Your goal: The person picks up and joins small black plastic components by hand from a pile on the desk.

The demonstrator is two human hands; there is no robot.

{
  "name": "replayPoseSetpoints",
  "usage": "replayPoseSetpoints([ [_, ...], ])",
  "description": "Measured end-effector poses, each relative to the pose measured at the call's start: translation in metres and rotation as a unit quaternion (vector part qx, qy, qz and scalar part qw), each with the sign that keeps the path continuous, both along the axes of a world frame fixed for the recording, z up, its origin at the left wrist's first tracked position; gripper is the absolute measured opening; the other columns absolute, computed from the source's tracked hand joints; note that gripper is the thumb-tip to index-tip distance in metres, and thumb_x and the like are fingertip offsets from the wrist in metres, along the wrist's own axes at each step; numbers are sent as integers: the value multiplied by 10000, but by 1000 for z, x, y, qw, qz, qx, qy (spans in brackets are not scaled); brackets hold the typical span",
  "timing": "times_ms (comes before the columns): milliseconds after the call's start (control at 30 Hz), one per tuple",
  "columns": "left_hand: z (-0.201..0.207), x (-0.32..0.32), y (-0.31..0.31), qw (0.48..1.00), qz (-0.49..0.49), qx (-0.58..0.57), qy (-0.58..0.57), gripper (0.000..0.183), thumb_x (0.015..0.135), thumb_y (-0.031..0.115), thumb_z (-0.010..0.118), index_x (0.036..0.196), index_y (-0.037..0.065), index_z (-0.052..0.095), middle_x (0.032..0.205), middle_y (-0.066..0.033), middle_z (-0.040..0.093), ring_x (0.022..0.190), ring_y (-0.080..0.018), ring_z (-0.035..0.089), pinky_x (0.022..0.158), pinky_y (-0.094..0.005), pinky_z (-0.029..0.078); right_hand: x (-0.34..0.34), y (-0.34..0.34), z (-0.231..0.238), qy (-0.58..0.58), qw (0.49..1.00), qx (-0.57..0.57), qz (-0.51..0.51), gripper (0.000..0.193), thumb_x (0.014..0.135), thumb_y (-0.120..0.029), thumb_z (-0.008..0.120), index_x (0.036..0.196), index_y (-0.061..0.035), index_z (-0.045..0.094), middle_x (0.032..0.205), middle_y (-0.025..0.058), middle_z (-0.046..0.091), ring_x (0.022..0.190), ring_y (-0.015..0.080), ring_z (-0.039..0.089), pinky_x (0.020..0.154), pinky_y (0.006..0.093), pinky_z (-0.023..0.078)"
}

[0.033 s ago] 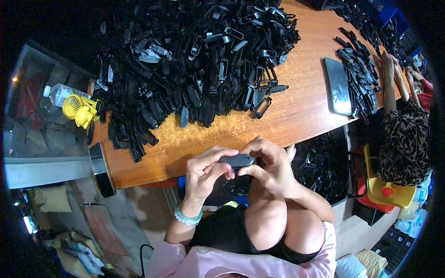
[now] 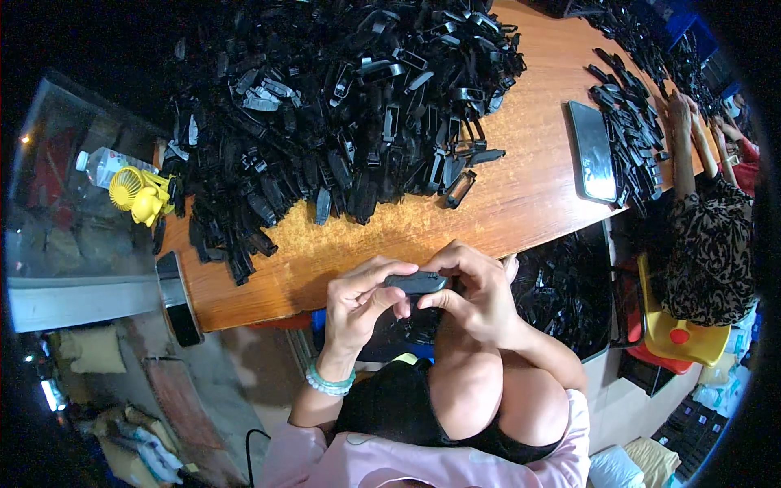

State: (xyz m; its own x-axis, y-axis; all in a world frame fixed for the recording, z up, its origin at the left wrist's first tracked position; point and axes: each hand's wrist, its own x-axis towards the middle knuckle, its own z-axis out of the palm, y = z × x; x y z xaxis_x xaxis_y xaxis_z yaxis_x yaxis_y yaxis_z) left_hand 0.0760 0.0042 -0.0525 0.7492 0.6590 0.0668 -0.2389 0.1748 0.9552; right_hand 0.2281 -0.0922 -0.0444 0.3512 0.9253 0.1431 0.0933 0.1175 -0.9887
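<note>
Between my two hands, just off the table's near edge and above my lap, is a small dark oblong plastic part (image 2: 416,283). My left hand (image 2: 361,299) pinches its left end between thumb and fingers. At the other end, my right hand (image 2: 476,294) grips it with a bent index finger on top and the thumb below. Beyond my hands, a large heap of similar black plastic parts (image 2: 358,122) covers much of the table. A single open-framed black part (image 2: 461,189) lies at the heap's near right edge.
The wooden table (image 2: 537,154) bears a phone (image 2: 592,151) beside a smaller pile of black parts (image 2: 630,122). Another phone (image 2: 179,299) lies at the left corner, near a yellow fan (image 2: 140,195) and a bottle (image 2: 110,166). Another person's arms (image 2: 683,142) reach in at right, by a yellow chair (image 2: 700,346).
</note>
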Motion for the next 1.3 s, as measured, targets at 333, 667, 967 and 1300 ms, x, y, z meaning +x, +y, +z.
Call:
replayPoseSetpoints([
  [333, -1, 2, 3, 999, -20, -38, 21, 251, 853, 117, 628, 1049, -39, 638, 891, -88, 618, 597, -101, 579, 506, -192, 455, 7, -3, -7, -47, 999, -1, 8, 255, 681, -66, 759, 867, 13, 603, 789, 101, 592, 704, 216, 580, 609, 298, 439],
  [667, -2, 31, 48, 824, 218, 429, 299, 255, 729, 11, 716, 952, -7, 593, 762, -62, 499, 567, -115, 443, 524, -251, 409, 16, 12, -3, -236, 971, -28, 2, 228, 765, -23, 657, 987, 0, 612, 807, 150, 582, 752, 306, 590, 704, 354, 464],
  [967, -18, 11, 37, 872, 214, 388, 208, 152, 770, -17, 677, 836, -3, 541, 813, -32, 527, 560, -49, 412, 474, -199, 355, 46, 25, -11, -532, 815, -94, -208, 173, 752, -75, 577, 919, -48, 611, 1015, 134, 559, 955, 305, 469, 765, 382, 376],
  [1300, 12, -4, 12, 997, 3, -6, 83, 312, 834, 33, 642, 1115, 16, 507, 796, 41, 489, 633, -34, 431, 610, -181, 400, 13, 9, 12, 106, 992, 53, -44, 560, 802, 39, 622, 1306, -31, 388, 1030, 102, 529, 859, 157, 558, 752, 280, 478],
])
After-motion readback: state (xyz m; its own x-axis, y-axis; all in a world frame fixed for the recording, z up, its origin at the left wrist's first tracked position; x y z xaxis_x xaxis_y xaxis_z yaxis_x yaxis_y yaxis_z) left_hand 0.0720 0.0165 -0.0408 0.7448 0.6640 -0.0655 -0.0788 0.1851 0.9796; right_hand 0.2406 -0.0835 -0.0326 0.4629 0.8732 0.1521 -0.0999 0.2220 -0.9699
